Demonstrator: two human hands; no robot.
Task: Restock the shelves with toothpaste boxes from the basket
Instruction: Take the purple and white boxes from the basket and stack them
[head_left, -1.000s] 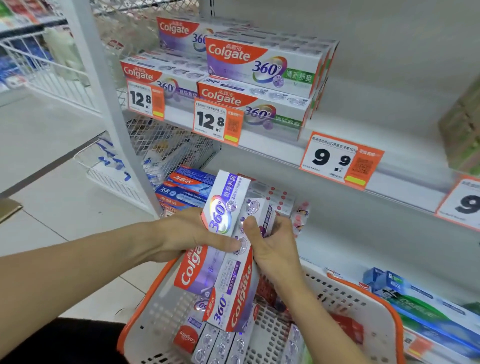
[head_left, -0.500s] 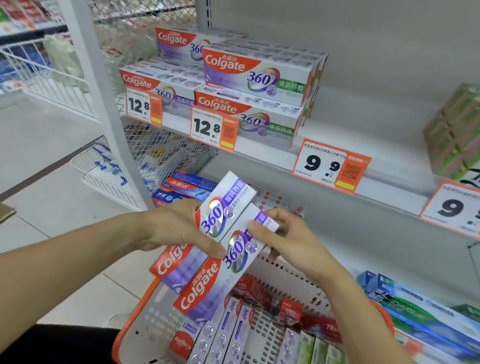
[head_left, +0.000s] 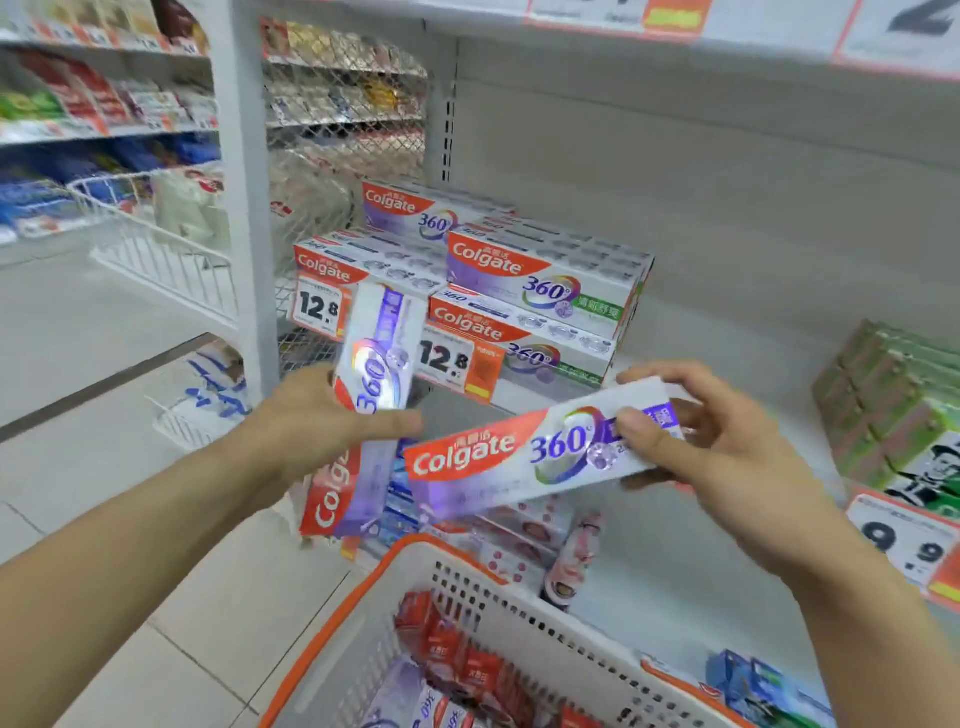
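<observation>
My left hand (head_left: 317, 421) grips one white and purple Colgate 360 box (head_left: 363, 395), held nearly upright in front of the shelf's left end. My right hand (head_left: 722, 441) pinches the right end of a second Colgate 360 box (head_left: 498, 457), which lies almost level with its logo facing me. Both boxes hang above the white basket with an orange rim (head_left: 405, 551), which holds more red and purple toothpaste boxes (head_left: 457, 660). Behind them, stacked Colgate boxes (head_left: 540, 280) sit on the white shelf (head_left: 727, 364).
Price tags reading 12.8 (head_left: 452, 364) hang on the shelf edge, and a 9.9 tag (head_left: 904, 545) sits further right. Green boxes (head_left: 893, 400) are stacked at the shelf's right. A white upright post (head_left: 244, 208) stands left, with a wire rack (head_left: 161, 249) beyond it.
Both hands rose from the basket toward the shelf. The two boxes separated: the left one turned upright, the right one swung level and moved right.
</observation>
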